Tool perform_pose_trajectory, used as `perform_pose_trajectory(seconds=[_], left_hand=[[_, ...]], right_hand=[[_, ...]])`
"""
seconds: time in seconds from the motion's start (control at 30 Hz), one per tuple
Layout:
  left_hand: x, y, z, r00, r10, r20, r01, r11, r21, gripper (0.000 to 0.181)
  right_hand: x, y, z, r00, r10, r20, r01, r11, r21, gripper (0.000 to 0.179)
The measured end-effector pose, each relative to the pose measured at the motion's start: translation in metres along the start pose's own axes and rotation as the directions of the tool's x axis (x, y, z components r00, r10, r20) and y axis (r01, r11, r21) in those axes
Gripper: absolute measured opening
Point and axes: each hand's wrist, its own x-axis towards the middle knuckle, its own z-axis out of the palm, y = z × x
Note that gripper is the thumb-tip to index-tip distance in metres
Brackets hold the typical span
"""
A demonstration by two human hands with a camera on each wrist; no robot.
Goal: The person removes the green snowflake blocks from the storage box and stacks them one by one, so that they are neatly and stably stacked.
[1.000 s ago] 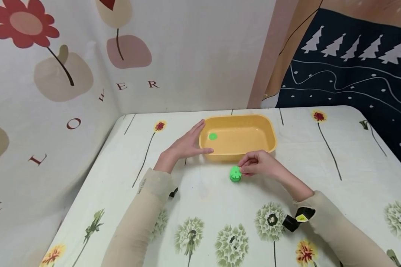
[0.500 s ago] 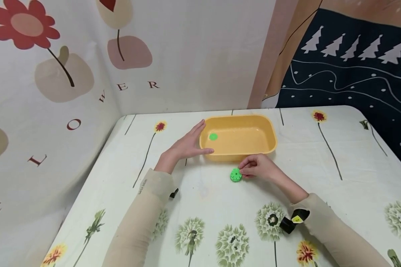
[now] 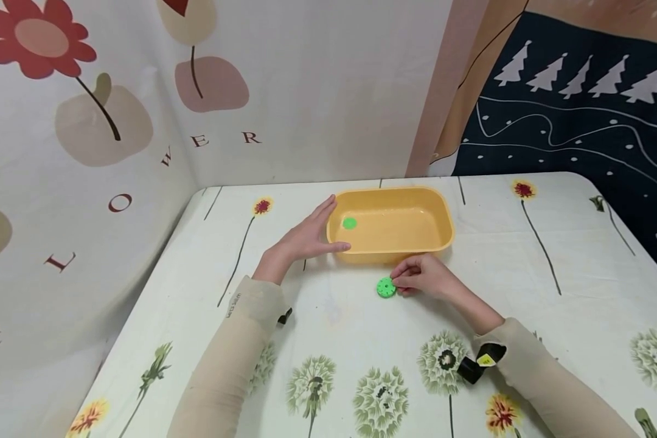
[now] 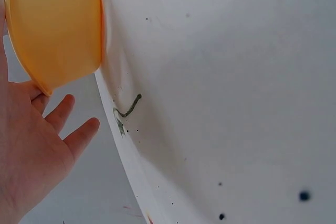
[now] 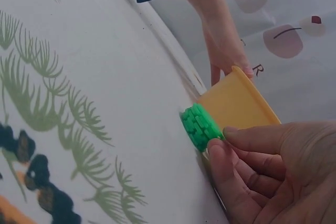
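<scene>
My right hand [image 3: 424,275] pinches a short stack of green notched discs [image 5: 198,128] between thumb and forefinger. In the head view the round top of this stack shows just in front of a yellow plastic basin [image 3: 394,258]. My left hand [image 3: 303,236] rests at the basin's left end, fingers fairly straight along that side and thumb over the front rim. Seen from the left wrist, some fingers [image 4: 81,135] of this hand stand spread away from the basin's wall. A flat green disc [image 3: 350,223] lies inside the basin, near its left end.
The table [image 3: 328,316] wears a white cloth printed with dandelions and flowers. Behind it hangs a pale curtain [image 3: 328,91] with flowers and letters, and a dark one [image 3: 575,121] with white trees at the right. Each sleeve carries a small black wrist camera [image 3: 471,369].
The stack has tilted and come slightly lower, so its top face now points more upward. My right hand shifted a little with it. The left hand and basin have stayed put.
</scene>
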Motion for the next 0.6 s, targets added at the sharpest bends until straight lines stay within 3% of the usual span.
perform_pose_trajectory(seconds=[0.3,0.6], left_hand=[[0.001,0.0,-0.001,1.0,0.005,-0.003,-0.005,1.0,-0.007,0.111],[-0.001,0.0,0.0,1.0,-0.007,-0.003,0.007,1.0,-0.012,0.11]], right_hand=[[-0.001,-0.002,-0.002,1.0,-0.002,-0.005,0.002,1.0,-0.012,0.019],[-0.014,-0.008,-0.008,0.999,-0.037,0.015,0.038,0.998,-0.057,0.019]])
